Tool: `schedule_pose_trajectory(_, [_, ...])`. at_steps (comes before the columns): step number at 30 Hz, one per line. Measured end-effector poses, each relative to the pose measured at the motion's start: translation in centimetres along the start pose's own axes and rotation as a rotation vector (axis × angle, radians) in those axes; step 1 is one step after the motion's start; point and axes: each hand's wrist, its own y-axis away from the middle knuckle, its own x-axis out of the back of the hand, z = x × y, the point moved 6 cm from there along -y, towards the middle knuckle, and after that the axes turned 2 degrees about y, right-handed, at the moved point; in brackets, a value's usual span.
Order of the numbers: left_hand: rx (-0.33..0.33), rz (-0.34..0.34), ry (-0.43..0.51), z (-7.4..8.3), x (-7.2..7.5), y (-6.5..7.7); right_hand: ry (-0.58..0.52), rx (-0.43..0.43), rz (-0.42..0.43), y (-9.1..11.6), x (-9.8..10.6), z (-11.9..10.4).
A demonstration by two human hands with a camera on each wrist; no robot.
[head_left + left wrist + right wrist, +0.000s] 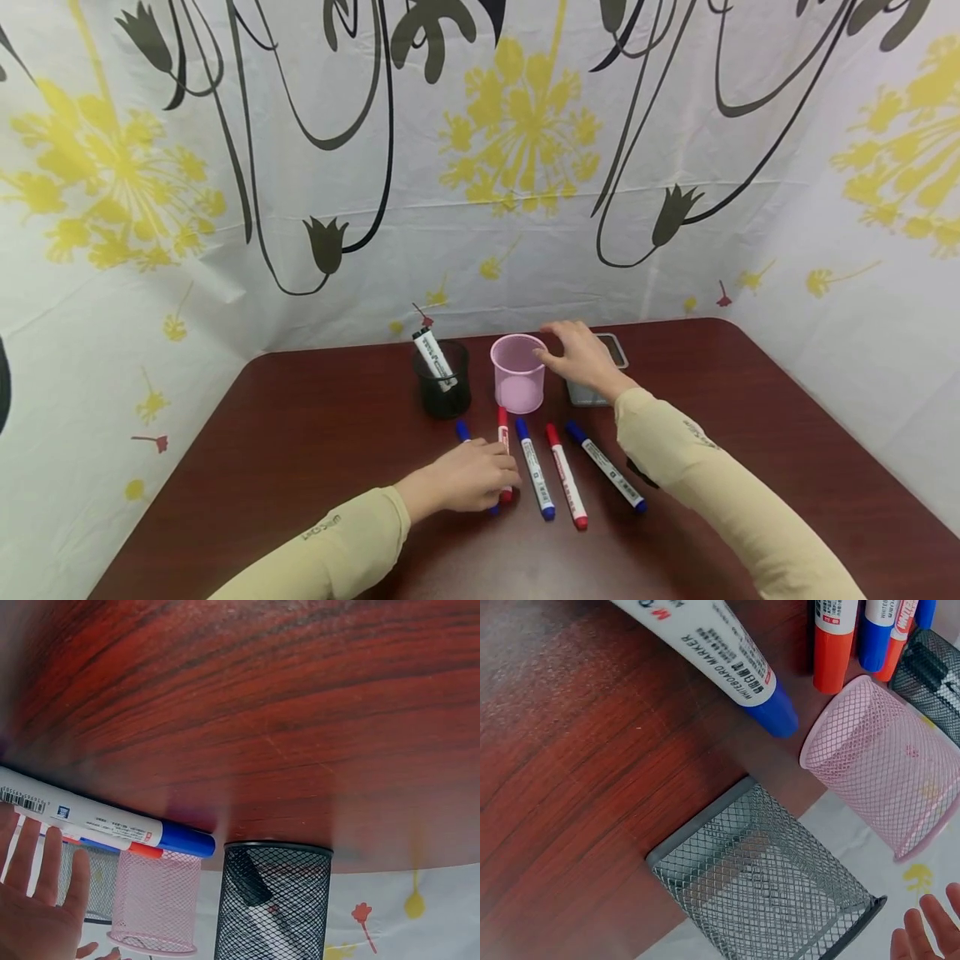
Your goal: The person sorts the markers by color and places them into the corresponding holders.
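My left hand [476, 475] lies over the two leftmost markers in the head view, a blue-capped marker [462, 430] and a red-capped marker [503, 425]. Its fingers, loosely bent, come right up to the white barrel of the blue-capped marker [90, 814] in the left wrist view. Much of that marker is hidden under the hand in the head view. My right hand [581, 354] hovers by the rim of a pink mesh pen cup [519, 392], fingers relaxed and holding nothing. Behind that hand stands a grey rectangular mesh holder [765, 877], partly covered by it in the head view.
A black mesh cup [446, 398] with a black-capped white marker [433, 357] in it stands left of the pink one. More markers lie in a row on the brown table [315, 442]: blue [536, 469], red [567, 477] and blue [607, 467]. A patterned cloth [420, 275] hangs behind.
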Motion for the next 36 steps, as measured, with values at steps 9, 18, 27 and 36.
schedule_pose_trajectory(9, [0.015, -0.066, -0.011, 0.0, -0.4, -0.4, 0.114, 0.020, -0.079, -0.5, -1.3, 0.0])
schedule_pose_trajectory(18, [0.016, -0.060, -0.049, 0.4, -0.3, -0.4, 0.130, 0.019, -0.126, -0.4, -1.9, 0.5])
schedule_pose_trajectory(27, [-0.018, 0.059, -0.104, 0.5, 0.9, 0.1, 0.109, 0.005, -0.144, -0.3, -2.4, 0.6])
schedule_pose_trajectory(36, [-0.006, 0.133, -0.013, 0.1, 2.7, 0.9, 0.109, 0.012, -0.153, -0.4, -2.5, 0.7])
